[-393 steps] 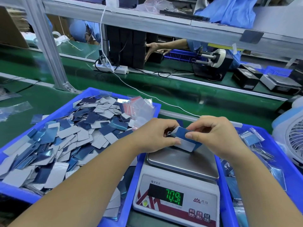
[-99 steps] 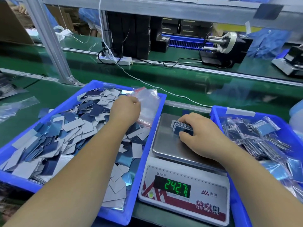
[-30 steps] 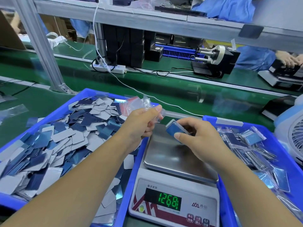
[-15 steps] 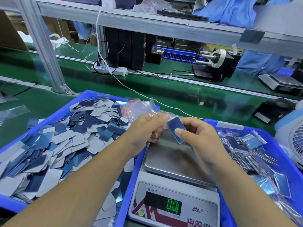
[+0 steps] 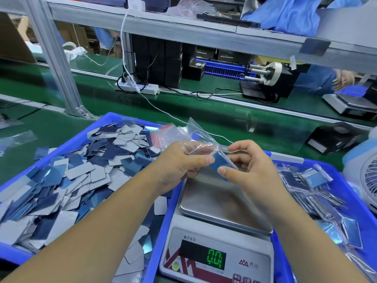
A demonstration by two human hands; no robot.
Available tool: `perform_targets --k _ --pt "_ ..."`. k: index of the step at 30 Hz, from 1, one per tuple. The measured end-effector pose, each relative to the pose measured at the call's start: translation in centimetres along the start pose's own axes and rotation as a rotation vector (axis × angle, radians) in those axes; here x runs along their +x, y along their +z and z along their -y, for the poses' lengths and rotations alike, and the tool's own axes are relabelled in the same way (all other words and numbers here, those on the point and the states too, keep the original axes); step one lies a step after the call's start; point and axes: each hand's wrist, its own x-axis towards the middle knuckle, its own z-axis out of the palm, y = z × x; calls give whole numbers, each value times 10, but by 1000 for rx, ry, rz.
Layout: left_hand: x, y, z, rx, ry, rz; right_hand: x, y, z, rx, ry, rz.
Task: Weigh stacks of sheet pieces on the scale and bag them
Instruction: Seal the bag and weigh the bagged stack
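My left hand [image 5: 181,164] pinches a small clear zip bag [image 5: 201,137] held above the far edge of the scale [image 5: 220,227]. My right hand [image 5: 248,166] pinches a stack of blue sheet pieces [image 5: 221,163], its upper end inside the bag's mouth. The steel pan of the scale is bare and its display [image 5: 216,258] reads 0.0. Loose blue and grey sheet pieces [image 5: 81,172] fill the blue tray on the left [image 5: 106,119]. A bundle of red-striped empty bags [image 5: 163,134] lies at that tray's far corner.
A blue tray on the right [image 5: 285,158] holds several filled bags [image 5: 310,180]. A white fan [image 5: 367,176] stands at the right edge. Behind are the green conveyor belt [image 5: 224,115], a power strip [image 5: 136,87], black boxes and another person's scale [image 5: 346,103].
The blue stack has gone further into the bag, which has opened up wider and risen over my left hand. The scale still reads 0.0.
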Motion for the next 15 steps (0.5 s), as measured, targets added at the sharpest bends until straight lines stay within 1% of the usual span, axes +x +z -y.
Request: perform_targets --k 2,5,8,11,13,15 --pt "0 -3 -2 -26 -55 0 1 0 -1 28 -6 -18" --pt "-1 -5 -2 -64 -115 -52 1 1 -2 58 -11 -52" --pt "-3 -2 -1 -58 -116 -22 2 2 -4 52 -29 -86" --pt "-2 0 -1 -124 -117 -6 2 4 -5 14 -58 -106" --pt "-2 0 0 -165 -106 -11 2 5 -6 -19 -79 -122" --pt "-1 0 1 -157 -87 -23 1 6 -6 -46 -103 -143"
